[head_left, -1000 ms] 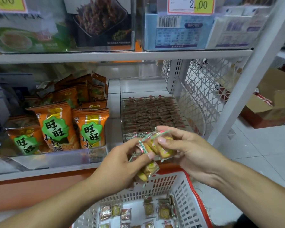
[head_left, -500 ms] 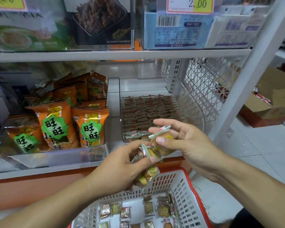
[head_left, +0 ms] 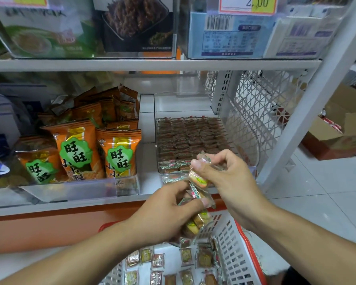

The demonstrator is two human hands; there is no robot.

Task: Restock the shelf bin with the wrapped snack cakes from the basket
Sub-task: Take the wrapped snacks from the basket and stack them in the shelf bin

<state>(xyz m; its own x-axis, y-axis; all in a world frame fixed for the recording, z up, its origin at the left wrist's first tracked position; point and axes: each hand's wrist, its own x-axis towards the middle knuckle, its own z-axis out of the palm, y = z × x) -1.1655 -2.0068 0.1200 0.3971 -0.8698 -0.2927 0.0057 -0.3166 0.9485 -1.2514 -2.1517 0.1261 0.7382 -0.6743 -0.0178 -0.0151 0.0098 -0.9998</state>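
The right hand point(head_left: 224, 177) pinches 1 wrapped snack cake point(head_left: 197, 178) at the clear shelf bin's point(head_left: 158, 140) front edge. Just below, the left hand point(head_left: 162, 214) grips a bunch of cakes point(head_left: 197, 221) over the white basket point(head_left: 232, 254), where more cakes lie loose.

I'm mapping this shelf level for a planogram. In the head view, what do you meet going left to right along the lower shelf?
Orange snack bags → bare white shelf strip → clear shelf bin of wrapped snack cakes → white mesh side panel → white upright post → cardboard box on the floor.
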